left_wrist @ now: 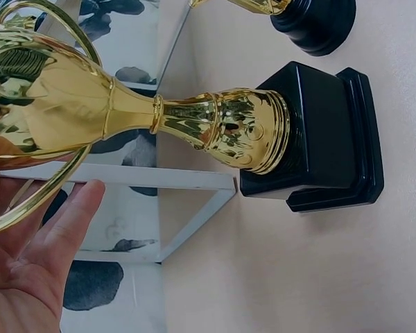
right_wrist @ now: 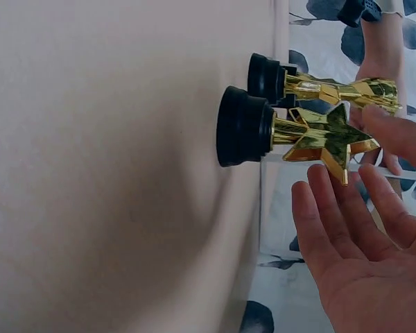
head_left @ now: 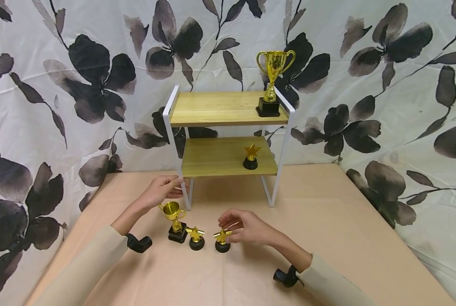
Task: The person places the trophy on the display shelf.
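Note:
My left hand (head_left: 165, 189) is at the shelf's front left leg (head_left: 185, 199), its thumb in front and its fingers reaching behind. In the left wrist view, a gold cup trophy (left_wrist: 132, 114) on a black base partly covers that hand (left_wrist: 28, 257). My right hand (head_left: 247, 227) reaches around a small star trophy (head_left: 222, 242), which stands upright on the table. In the right wrist view, the star (right_wrist: 329, 142) lies between the thumb and the spread fingers; firm contact cannot be made out. Another star trophy (head_left: 196, 239) stands between it and the cup trophy (head_left: 177, 231).
A two-tier shelf with a wooden top board (head_left: 216, 106) stands at the back of the table (head_left: 308, 191). A larger cup trophy (head_left: 269, 108) occupies its top right. On the lower board (head_left: 212, 155) sits a star trophy (head_left: 250, 163). Floral fabric (head_left: 220, 42) hangs behind.

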`<state>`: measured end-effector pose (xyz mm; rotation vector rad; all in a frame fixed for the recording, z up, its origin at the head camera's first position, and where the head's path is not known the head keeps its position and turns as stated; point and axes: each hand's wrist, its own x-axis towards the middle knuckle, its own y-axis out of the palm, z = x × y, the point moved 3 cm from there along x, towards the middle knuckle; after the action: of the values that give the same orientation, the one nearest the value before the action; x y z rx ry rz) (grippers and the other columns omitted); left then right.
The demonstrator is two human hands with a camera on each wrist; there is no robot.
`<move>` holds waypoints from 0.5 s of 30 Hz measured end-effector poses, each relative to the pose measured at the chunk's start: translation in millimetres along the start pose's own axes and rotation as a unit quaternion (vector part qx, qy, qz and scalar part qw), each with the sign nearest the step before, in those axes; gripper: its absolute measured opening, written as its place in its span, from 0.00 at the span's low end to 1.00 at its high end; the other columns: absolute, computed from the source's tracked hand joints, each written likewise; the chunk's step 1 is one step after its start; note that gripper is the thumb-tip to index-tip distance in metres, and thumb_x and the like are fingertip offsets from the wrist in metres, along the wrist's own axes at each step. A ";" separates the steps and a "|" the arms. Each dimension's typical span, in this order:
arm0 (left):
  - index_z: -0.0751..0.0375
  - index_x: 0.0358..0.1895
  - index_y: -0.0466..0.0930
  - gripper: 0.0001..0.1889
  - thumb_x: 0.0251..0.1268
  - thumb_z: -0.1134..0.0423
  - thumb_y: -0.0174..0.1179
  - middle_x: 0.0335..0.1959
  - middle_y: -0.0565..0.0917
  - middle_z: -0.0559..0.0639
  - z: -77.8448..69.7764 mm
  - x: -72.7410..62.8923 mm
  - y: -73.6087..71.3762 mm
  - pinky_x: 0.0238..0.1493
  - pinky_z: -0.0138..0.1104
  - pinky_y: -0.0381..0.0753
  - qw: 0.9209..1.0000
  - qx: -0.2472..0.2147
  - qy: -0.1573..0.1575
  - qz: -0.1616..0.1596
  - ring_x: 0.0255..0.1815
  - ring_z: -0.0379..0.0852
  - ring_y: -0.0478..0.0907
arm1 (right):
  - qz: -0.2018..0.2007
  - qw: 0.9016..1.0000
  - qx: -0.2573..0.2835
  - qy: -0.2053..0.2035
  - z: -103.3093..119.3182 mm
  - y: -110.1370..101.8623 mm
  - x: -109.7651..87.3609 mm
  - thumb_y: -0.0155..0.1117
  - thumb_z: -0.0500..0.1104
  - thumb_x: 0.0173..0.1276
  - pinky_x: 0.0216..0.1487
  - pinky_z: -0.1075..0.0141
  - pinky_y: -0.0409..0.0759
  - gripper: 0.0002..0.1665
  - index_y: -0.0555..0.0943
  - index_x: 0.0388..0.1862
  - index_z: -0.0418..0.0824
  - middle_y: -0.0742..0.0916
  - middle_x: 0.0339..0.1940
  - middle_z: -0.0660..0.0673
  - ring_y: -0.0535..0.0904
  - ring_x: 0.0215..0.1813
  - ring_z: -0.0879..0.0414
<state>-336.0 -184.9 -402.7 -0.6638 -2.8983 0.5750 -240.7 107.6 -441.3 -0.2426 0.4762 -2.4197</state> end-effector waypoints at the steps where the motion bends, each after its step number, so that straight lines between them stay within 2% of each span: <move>1: 0.73 0.59 0.81 0.26 0.85 0.50 0.47 0.59 0.84 0.71 -0.4 0.2 -0.1 0.58 0.46 0.89 1.000 -0.001 0.000 0.000 0.58 0.63 0.86 | 0.000 1.000 0.000 0.000 -0.7 0.1 0.3 0.74 0.30 0.63 0.64 0.45 0.85 0.25 0.79 0.58 0.31 0.84 0.57 0.29 0.84 0.58 0.42; 8: 0.73 0.57 0.81 0.25 0.85 0.50 0.47 0.57 0.85 0.71 -2.6 2.3 1.1 0.59 0.50 0.87 1.000 -0.008 0.007 0.003 0.57 0.64 0.86 | -0.009 1.000 -0.025 0.009 -3.6 0.6 -0.1 0.74 0.32 0.63 0.59 0.58 0.89 0.14 0.84 0.48 0.35 0.88 0.49 0.39 0.86 0.52 0.51; 15: 0.72 0.57 0.82 0.25 0.85 0.50 0.48 0.56 0.85 0.69 -1.8 -1.1 -0.2 0.57 0.46 0.89 1.000 -0.009 0.002 -0.003 0.57 0.62 0.87 | -0.021 0.999 -0.041 0.015 -4.1 4.5 2.6 0.75 0.32 0.63 0.53 0.66 0.89 0.10 0.86 0.42 0.38 0.90 0.43 0.43 0.86 0.47 0.55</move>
<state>-334.8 -185.0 -401.0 -0.6572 -2.9046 0.5457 -241.4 103.9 -446.7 -0.2543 0.5910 -2.4507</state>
